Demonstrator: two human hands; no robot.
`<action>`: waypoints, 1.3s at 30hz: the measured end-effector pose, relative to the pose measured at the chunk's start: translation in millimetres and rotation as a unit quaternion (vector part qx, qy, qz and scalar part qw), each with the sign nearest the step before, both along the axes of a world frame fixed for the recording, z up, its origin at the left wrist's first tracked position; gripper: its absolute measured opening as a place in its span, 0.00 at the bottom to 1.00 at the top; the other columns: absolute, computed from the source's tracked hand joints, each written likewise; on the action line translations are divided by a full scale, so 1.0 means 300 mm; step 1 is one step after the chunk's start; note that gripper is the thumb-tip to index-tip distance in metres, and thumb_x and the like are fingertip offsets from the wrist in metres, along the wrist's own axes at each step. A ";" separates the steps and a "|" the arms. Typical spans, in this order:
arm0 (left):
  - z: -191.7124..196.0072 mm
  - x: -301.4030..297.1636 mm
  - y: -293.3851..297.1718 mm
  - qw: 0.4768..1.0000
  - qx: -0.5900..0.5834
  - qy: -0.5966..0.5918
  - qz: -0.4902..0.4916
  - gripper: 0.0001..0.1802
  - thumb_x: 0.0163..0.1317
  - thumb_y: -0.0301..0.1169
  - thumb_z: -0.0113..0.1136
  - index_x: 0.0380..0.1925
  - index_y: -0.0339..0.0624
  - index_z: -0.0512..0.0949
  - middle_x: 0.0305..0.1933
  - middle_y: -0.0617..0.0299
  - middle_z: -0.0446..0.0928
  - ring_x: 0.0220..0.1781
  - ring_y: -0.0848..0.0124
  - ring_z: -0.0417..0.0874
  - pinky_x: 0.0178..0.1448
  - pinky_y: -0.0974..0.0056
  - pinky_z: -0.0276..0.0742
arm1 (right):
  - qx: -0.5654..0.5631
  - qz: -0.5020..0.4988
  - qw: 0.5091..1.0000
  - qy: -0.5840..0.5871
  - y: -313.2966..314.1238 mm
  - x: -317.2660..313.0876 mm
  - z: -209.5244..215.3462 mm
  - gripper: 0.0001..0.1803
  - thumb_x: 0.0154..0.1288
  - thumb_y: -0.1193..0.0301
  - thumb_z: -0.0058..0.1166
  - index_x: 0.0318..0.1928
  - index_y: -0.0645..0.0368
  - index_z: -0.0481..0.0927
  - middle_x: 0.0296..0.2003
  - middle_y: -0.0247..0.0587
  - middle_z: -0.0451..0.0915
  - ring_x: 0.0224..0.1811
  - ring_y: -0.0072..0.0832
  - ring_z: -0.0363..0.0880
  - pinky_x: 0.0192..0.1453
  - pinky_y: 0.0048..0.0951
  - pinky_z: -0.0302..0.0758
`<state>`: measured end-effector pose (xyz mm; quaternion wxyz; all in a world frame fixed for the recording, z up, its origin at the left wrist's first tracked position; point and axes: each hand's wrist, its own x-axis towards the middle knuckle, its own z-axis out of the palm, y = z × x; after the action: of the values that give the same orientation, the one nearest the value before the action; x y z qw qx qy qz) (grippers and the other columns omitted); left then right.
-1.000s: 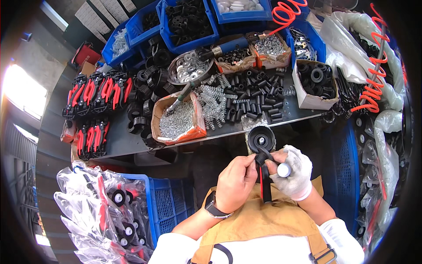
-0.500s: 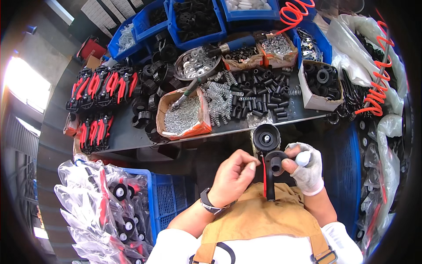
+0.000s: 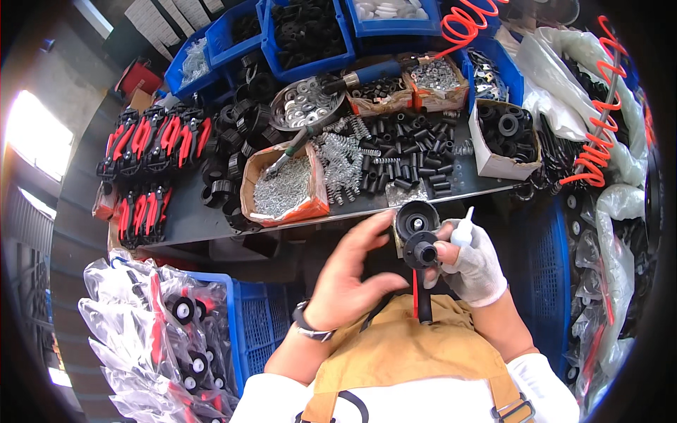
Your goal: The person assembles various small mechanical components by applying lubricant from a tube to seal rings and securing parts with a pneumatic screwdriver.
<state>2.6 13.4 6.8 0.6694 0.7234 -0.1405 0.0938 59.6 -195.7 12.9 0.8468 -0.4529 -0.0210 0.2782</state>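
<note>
Head view: my gloved right hand point(image 3: 474, 266) grips a black wheel assembly point(image 3: 419, 240) with a red-and-black stem, low before the workbench edge point(image 3: 211, 224). My bare left hand point(image 3: 350, 278) hovers open beside it, fingers spread, touching nothing.

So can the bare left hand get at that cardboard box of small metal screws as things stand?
Probably yes. The left hand is open and holds nothing, just below the bench edge, and the box of screws sits open-topped near that edge with nothing lying between them.
</note>
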 end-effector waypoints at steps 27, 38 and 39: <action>-0.045 0.026 -0.100 0.978 -0.185 0.077 0.054 0.32 0.57 0.12 0.64 0.63 0.34 0.68 0.64 0.53 0.68 0.57 0.65 0.79 0.61 0.61 0.80 | -0.451 -0.168 0.647 -0.591 -0.023 0.080 -0.010 0.22 0.44 0.83 0.64 0.44 0.60 0.77 0.40 0.47 0.79 0.42 0.49 0.79 0.43 0.40 0.78; -0.037 0.026 -0.107 0.994 -0.002 -0.012 0.113 0.32 0.51 0.20 0.74 0.57 0.33 0.74 0.55 0.53 0.74 0.52 0.67 0.81 0.56 0.64 0.81 | -0.445 -0.221 0.456 -0.738 -0.027 0.110 0.052 0.19 0.46 0.79 0.66 0.43 0.57 0.82 0.46 0.41 0.82 0.48 0.46 0.81 0.50 0.42 0.81; -0.039 0.027 -0.107 0.994 -0.002 -0.012 0.113 0.32 0.51 0.20 0.74 0.57 0.33 0.74 0.55 0.53 0.74 0.52 0.67 0.81 0.56 0.64 0.81 | -0.449 -0.225 0.442 -0.744 -0.029 0.109 0.051 0.18 0.47 0.78 0.66 0.43 0.57 0.83 0.47 0.41 0.82 0.48 0.45 0.82 0.50 0.41 0.81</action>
<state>10.7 -18.7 -4.8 0.6545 0.7320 -0.0653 0.1776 92.3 -204.6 28.2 0.2181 -0.7916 -0.4121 -0.3950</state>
